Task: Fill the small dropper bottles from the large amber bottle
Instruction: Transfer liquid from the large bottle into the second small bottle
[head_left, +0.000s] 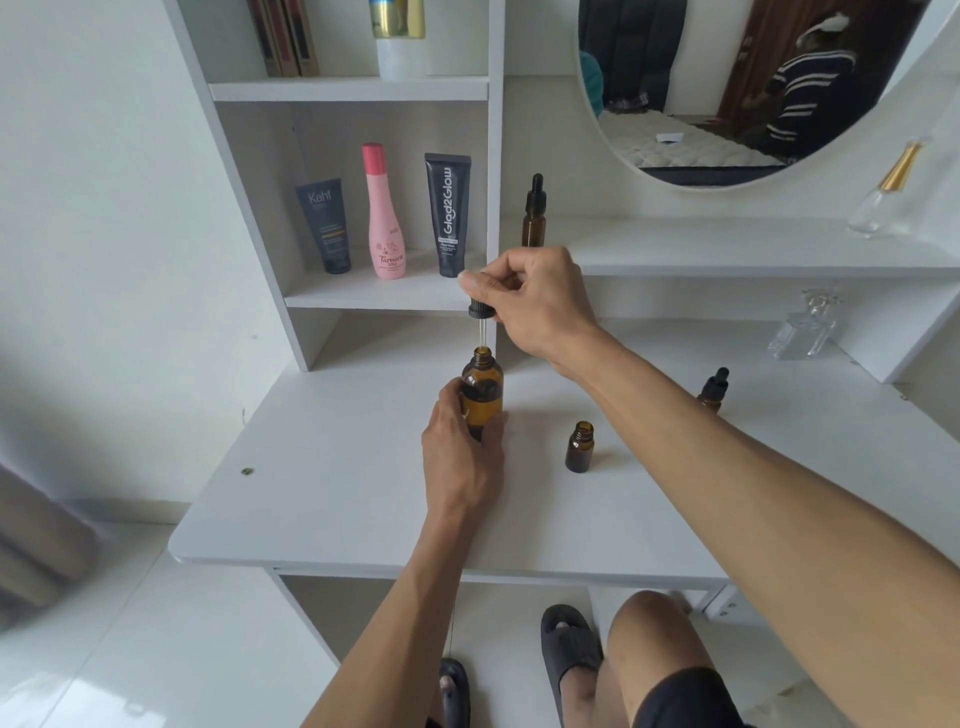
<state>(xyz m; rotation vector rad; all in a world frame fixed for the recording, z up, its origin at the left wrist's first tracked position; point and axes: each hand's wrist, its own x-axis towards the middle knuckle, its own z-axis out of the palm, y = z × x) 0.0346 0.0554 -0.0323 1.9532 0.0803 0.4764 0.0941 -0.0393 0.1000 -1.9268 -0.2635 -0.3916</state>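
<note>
The large amber bottle (483, 387) stands upright and uncapped on the white desk (332, 467). My left hand (462, 457) grips its lower body. My right hand (530, 301) pinches a black dropper cap (480, 310) above it, and the glass pipette tip reaches the bottle's mouth. A small amber bottle (580, 447) stands open to the right. Another small dropper bottle (712, 391), capped, stands farther right behind my forearm. A tall capped dropper bottle (534, 213) stands on the raised shelf behind.
A shelf unit at the back left holds a dark tube (324, 226), a pink bottle (384, 213) and a black tube (448, 215). Clear glass perfume bottles (805, 327) stand at the right. A round mirror (727, 88) hangs above. My knee and sandals show below the desk edge.
</note>
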